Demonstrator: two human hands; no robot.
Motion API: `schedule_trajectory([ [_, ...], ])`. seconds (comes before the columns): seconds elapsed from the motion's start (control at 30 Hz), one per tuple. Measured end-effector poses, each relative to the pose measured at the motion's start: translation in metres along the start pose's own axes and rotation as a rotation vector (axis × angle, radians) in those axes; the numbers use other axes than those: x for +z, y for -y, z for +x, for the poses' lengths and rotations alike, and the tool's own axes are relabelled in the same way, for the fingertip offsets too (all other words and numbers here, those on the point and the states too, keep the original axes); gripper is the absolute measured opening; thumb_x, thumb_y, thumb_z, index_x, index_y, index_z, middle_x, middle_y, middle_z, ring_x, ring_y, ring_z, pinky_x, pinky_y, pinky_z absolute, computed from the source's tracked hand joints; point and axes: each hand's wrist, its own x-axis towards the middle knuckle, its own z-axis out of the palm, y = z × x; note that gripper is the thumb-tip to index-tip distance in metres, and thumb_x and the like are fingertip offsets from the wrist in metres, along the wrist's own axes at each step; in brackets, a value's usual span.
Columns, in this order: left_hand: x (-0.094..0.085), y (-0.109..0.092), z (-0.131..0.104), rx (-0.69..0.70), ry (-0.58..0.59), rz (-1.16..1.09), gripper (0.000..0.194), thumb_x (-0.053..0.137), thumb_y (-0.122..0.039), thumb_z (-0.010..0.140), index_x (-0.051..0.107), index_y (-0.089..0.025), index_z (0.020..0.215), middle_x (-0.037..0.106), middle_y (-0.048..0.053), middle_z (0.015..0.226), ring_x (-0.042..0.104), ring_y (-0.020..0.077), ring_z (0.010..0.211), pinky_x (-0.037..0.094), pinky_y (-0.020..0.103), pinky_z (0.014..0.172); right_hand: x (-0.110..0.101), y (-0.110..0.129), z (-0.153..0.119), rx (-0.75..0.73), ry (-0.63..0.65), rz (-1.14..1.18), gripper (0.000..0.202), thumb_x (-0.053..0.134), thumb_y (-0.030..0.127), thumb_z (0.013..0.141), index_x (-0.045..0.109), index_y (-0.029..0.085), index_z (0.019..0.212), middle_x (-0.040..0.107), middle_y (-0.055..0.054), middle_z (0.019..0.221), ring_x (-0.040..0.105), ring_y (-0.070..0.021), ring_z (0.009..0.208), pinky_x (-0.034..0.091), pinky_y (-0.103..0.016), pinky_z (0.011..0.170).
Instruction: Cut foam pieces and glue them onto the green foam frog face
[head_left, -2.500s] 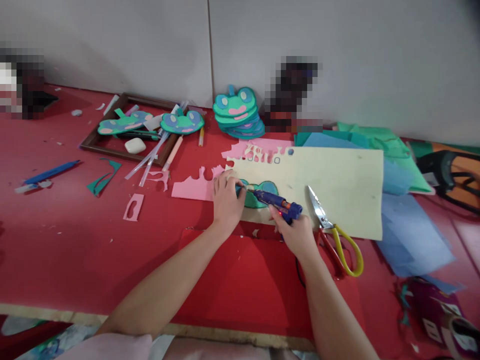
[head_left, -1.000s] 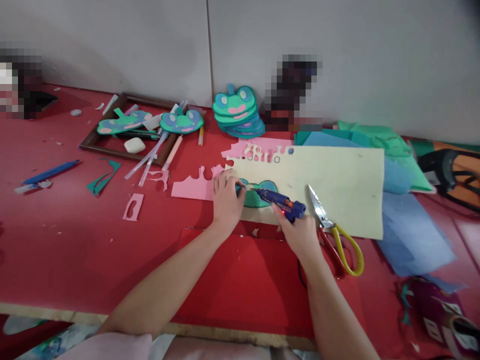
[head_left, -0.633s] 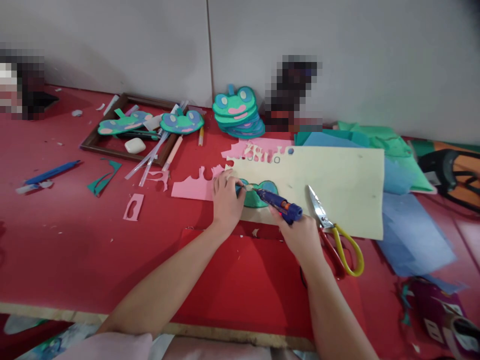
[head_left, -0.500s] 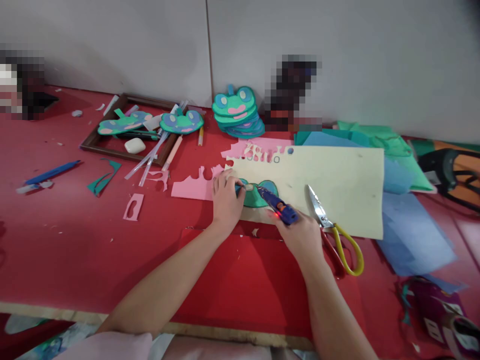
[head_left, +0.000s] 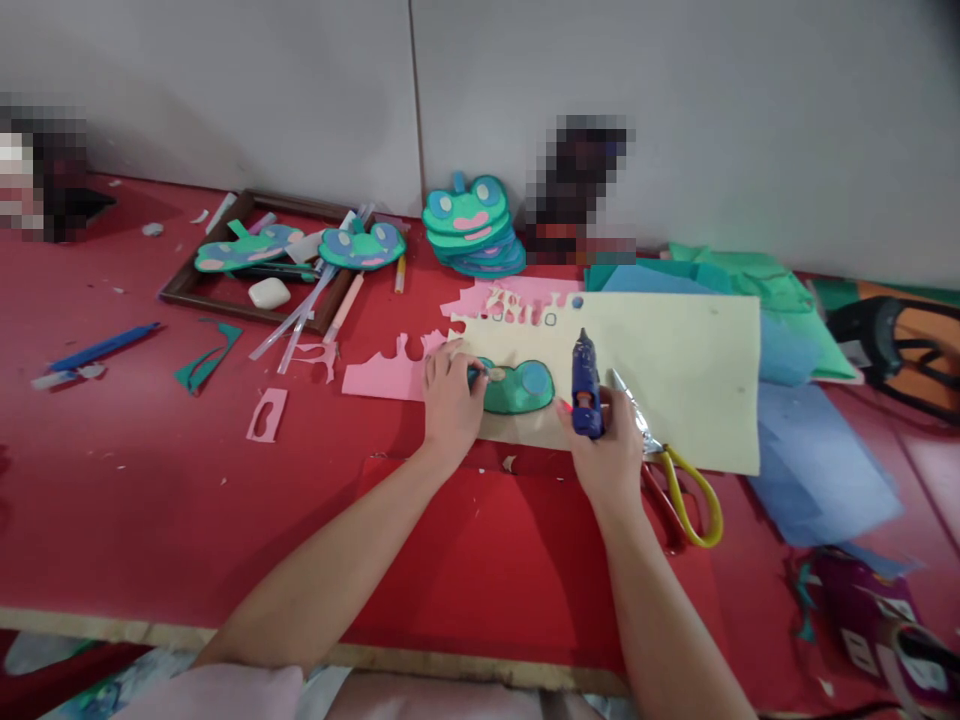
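Observation:
My left hand point(head_left: 452, 395) is closed in a pinch, with a small cream oval piece point(head_left: 496, 374) at its fingertips. Right under it lies a green frog-head cutout point(head_left: 519, 393) with blue round eyes, its left part partly covered by the fingers. My right hand point(head_left: 609, 440) grips a dark blue glue gun point(head_left: 586, 385), a red light glowing by its grip. The gun's nozzle points away from me, to the right of the cutout. Both hands work over a cream foam sheet point(head_left: 682, 370). Scissors point(head_left: 679, 480) with yellow and red handles lie beside my right hand.
Finished frog faces point(head_left: 472, 225) are stacked against the wall. A brown frame point(head_left: 247, 310) at the left holds glue sticks, an eraser point(head_left: 269, 293) and more faces. Pink scraps point(head_left: 386, 370), a blue pen point(head_left: 105, 345), blue sheets point(head_left: 821, 465) and a purple tape-like object point(head_left: 874, 610) lie around.
The glue gun has moved right, away from the cream oval piece, and turned so its nozzle points forward. My left hand stays nearly still with the piece.

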Motion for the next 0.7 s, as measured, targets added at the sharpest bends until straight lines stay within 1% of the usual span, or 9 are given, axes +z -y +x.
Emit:
schedule_trajectory([
  [0.1, 0.001, 0.003, 0.0, 0.018, -0.01, -0.013, 0.008, 0.056, -0.015, 0.084, 0.057, -0.022, 0.087, 0.053, 0.009, 0.126, 0.042, 0.0236, 0.127, 0.034, 0.046, 0.107, 0.0, -0.005, 0.002, -0.038, -0.027, -0.079, 0.032, 0.061, 0.044, 0.076, 0.057, 0.02, 0.098, 0.055, -0.006, 0.092, 0.05, -0.0169, 0.07, 0.043, -0.032, 0.067],
  [0.23, 0.001, 0.006, 0.001, 0.025, -0.011, -0.041, 0.008, 0.059, -0.015, 0.082, 0.06, -0.022, 0.085, 0.052, 0.008, 0.127, 0.043, 0.023, 0.127, 0.036, 0.045, 0.107, 0.001, -0.008, 0.004, -0.026, -0.061, -0.056, 0.032, 0.062, 0.043, 0.076, 0.058, 0.019, 0.097, 0.054, -0.005, 0.09, 0.048, -0.0159, 0.068, 0.042, -0.032, 0.066],
  [0.47, 0.003, 0.01, 0.004, 0.061, -0.033, -0.055, 0.006, 0.063, -0.016, 0.079, 0.063, -0.022, 0.08, 0.055, 0.008, 0.124, 0.046, 0.0232, 0.123, 0.036, 0.045, 0.106, 0.001, -0.009, 0.007, 0.016, -0.064, -0.017, 0.028, 0.062, 0.042, 0.076, 0.057, 0.02, 0.092, 0.054, -0.003, 0.087, 0.046, -0.0152, 0.066, 0.04, -0.031, 0.066],
  [0.7, 0.004, 0.014, 0.003, 0.064, -0.036, -0.045, 0.008, 0.062, -0.016, 0.08, 0.062, -0.022, 0.084, 0.056, 0.008, 0.122, 0.047, 0.0229, 0.122, 0.038, 0.045, 0.105, 0.001, -0.01, 0.009, 0.034, -0.042, 0.018, 0.03, 0.062, 0.042, 0.076, 0.058, 0.019, 0.094, 0.055, -0.005, 0.091, 0.047, -0.0159, 0.068, 0.04, -0.03, 0.066],
])
